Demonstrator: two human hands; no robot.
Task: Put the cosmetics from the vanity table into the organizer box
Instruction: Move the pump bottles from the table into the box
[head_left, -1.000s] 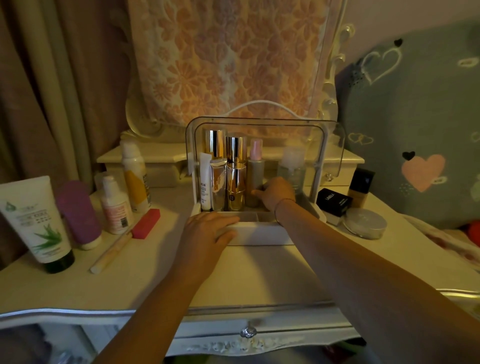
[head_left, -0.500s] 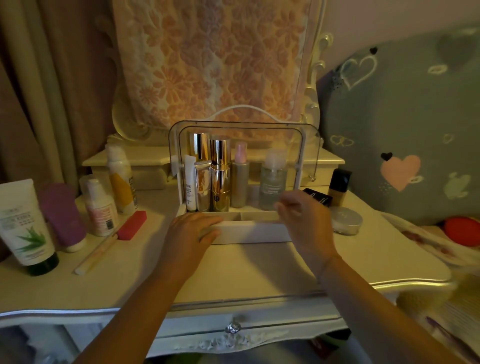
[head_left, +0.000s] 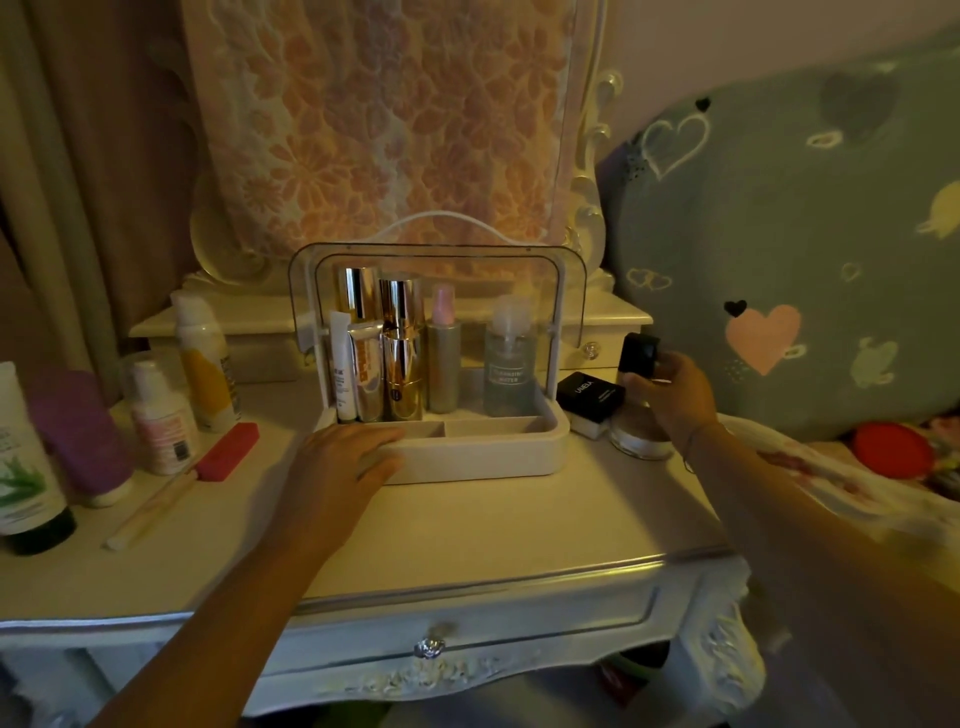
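The right hand (head_left: 670, 387) has moved away from the front of the organizer box (head_left: 470, 457) and gone out to the right, and now its fingers are closed around a small bottle with a black cap (head_left: 640, 356). The bottle stands up tall, just past the right side of the box, with its cap on top. The left hand (head_left: 340, 465) is where it was before, lying flat and open on the tabletop (head_left: 467, 525), with its fingertips touching the front left corner of the box. It holds nothing. I think it is there to keep the box from sliding. The box sits in the middle with its clear lid (head_left: 439, 260) up. A row of bottles already stands along the back, and the two low trays at the front look empty. The bottle is to the right of the box, so the right hand is the nearer one, and it will need to carry the bottle to the left and over the side wall. A black box (head_left: 589, 392) and a round jar (head_left: 639, 434) sit just under the right hand. More tubes and bottles (head_left: 161, 415) wait on the far left of the tabletop, closer to the left hand.
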